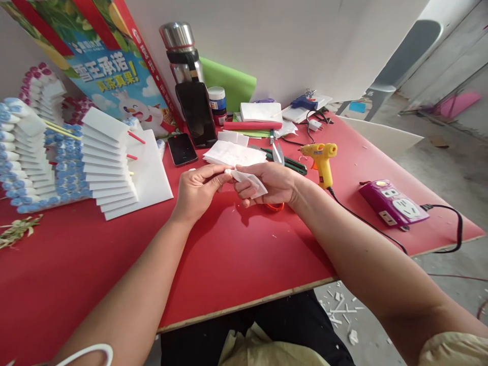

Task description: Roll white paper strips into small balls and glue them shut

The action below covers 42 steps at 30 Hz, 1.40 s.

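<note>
Above the red table (229, 249), my two hands meet over a thin white paper piece (256, 184). My left hand (198, 192) is closed, with thumb and forefinger pinching the bunched end of the paper. The rest of the sheet lies across the curled fingers of my right hand (272, 179), whose thumb presses near the pinched end. Just behind my hands lies a stack of white paper sheets (232, 154). Scissors show beside my right hand, with an orange handle (275, 207) partly hidden below it and a blade (278, 153) above.
A yellow glue gun (322, 161) stands right of my hands, its cord trailing past a purple power socket (396, 203). Left are a stepped white board model (110, 168) and blue-and-white rolled pieces (68, 162). Phones (182, 149) and a steel flask (179, 51) stand behind.
</note>
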Motion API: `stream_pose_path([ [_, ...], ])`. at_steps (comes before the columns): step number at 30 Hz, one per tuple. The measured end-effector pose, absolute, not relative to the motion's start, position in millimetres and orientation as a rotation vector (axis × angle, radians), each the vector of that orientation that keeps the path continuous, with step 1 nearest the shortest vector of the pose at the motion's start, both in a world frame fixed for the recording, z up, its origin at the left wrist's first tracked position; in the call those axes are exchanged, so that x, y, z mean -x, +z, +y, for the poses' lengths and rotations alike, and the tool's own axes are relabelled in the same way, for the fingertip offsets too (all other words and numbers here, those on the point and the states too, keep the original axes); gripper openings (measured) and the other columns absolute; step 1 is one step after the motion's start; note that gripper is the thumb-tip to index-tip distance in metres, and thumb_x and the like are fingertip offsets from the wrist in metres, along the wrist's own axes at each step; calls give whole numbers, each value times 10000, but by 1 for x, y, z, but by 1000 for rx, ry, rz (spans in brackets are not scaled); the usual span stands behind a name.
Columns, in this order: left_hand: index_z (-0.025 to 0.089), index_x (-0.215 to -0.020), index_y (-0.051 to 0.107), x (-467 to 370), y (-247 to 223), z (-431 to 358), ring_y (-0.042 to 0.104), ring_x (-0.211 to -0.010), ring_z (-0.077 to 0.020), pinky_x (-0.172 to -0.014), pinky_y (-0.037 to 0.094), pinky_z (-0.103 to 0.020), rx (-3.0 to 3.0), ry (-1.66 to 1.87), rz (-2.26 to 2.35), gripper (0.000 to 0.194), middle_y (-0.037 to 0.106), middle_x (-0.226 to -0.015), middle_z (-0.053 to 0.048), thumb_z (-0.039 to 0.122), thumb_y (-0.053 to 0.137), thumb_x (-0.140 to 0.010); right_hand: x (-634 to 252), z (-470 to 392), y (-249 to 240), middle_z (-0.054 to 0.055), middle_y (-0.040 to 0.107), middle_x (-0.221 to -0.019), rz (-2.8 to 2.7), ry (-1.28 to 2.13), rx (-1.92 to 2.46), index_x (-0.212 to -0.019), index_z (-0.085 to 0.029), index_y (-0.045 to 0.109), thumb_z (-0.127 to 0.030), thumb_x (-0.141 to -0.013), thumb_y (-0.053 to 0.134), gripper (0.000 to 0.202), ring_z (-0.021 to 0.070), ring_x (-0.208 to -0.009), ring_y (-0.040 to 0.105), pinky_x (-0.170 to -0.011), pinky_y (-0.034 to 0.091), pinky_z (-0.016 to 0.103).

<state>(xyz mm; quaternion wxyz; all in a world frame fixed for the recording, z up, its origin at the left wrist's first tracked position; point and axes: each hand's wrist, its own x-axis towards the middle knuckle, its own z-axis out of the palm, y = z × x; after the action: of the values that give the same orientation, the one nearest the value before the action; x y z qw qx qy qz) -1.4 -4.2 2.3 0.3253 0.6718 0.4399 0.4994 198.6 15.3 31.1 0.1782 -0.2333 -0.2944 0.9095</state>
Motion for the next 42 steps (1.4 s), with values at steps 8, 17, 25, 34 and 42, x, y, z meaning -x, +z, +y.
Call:
stream_pose_path([
  [8,196,-974,827,-3,3,-5,484,-579,-109,-599,440,-256,-1546,1315,1137,241,702,-715,-27,340,781,-787,-200,7,37,-80,341,-631,-1134,2277,768,-867,-138,603,-334,-960,634,219,60,-517,250,-591,431,239],
  [17,189,-955,828,-3,2,-4,476,-583,-109,-603,443,-256,-1528,1312,1150,234,713,-722,-30,346,769,-793,-188,7,24,-30,468,-608,-1649,1488,1153,-745,-162,624,-416,-901,665,302,89,-526,407,-536,369,252],
  [25,196,-886,832,-5,3,-5,523,-588,-109,-596,464,-258,-1447,1377,1197,205,737,-727,-34,321,837,-723,-180,-3,21,2,522,-631,-2139,448,1211,-693,-168,568,-245,-940,503,267,117,-603,403,-611,285,274],
  [34,196,-838,830,1,8,-4,544,-563,-115,-593,494,-278,-1498,1402,1173,223,729,-699,-32,363,862,-693,-184,-5,25,21,609,-714,-2210,572,1068,-817,-171,586,-253,-1005,422,263,124,-631,457,-618,295,263],
  [42,178,-806,827,3,10,-5,590,-580,-134,-615,522,-273,-1554,1333,1252,219,712,-641,-30,371,856,-706,-187,-2,24,23,623,-732,-2250,633,1025,-815,-156,597,-245,-1014,427,277,113,-629,471,-631,309,257],
])
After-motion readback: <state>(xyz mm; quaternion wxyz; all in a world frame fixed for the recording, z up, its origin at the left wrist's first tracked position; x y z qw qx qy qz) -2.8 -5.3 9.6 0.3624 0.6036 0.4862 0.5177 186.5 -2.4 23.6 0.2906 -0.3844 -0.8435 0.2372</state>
